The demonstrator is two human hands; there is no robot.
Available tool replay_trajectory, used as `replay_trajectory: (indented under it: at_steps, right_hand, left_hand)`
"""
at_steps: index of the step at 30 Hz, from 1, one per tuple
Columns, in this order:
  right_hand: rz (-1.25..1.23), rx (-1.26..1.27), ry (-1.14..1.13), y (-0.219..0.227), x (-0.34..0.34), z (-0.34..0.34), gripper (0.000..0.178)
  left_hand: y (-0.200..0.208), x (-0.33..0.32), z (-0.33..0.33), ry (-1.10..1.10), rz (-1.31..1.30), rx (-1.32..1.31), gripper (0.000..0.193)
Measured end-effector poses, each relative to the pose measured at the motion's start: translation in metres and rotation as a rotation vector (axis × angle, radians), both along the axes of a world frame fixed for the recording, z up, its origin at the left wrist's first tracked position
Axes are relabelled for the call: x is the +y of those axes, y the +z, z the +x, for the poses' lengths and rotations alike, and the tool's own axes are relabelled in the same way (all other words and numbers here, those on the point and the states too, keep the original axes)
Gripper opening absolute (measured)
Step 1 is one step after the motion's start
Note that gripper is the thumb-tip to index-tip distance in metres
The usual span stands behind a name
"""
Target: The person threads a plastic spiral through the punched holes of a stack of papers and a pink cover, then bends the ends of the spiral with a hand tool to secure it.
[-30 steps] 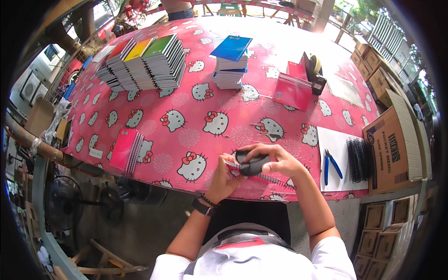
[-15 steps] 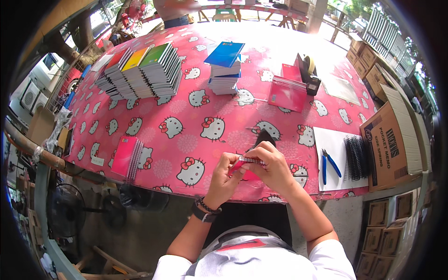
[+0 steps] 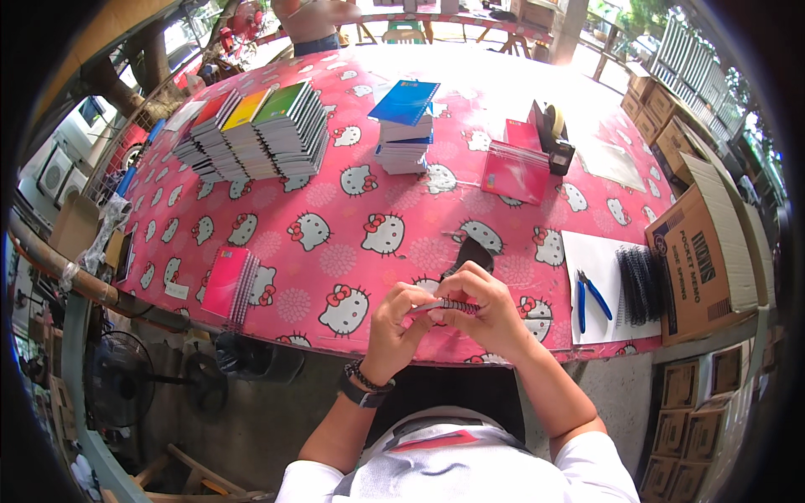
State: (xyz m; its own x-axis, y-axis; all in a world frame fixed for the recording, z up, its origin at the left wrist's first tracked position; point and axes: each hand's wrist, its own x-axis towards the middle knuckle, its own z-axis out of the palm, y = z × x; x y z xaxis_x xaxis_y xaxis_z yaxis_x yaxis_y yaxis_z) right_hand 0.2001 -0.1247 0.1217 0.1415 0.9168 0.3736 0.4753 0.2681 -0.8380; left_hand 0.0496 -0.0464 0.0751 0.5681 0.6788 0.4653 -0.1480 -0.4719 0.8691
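Black-coiled, one notebook (image 3: pixel 458 306) occupies left fingers (image 3: pixel 406 295) and right fingers (image 3: pixel 476 285).

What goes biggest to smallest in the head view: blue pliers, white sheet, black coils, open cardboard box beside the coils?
Largest to smallest:
open cardboard box
white sheet, partly covered
black coils
blue pliers

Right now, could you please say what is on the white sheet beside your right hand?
Blue pliers and black coils. The part of the white sheet beneath the coils is hidden.
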Motion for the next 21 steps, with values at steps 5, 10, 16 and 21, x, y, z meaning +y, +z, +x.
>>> replay_trajectory:
  at_steps: [5,10,16,21]
  right_hand:
    - [0.099,-0.170,-0.032,0.002,0.001,0.000,0.026]
    - [0.167,-0.256,0.008,0.000,0.006,-0.004,0.019]
    - [0.198,-0.305,0.003,0.003,0.009,-0.008,0.017]
    - [0.228,-0.238,-0.079,0.003,0.010,-0.015,0.019]
  left_hand:
    - [0.006,0.000,-0.002,0.001,0.005,0.014,0.018]
    - [-0.015,-0.002,-0.003,-0.043,-0.305,-0.062,0.020]
    - [-0.021,0.003,-0.003,-0.023,-0.305,-0.061,0.026]
    - [-0.011,0.000,-0.007,0.189,-0.219,-0.091,0.033]
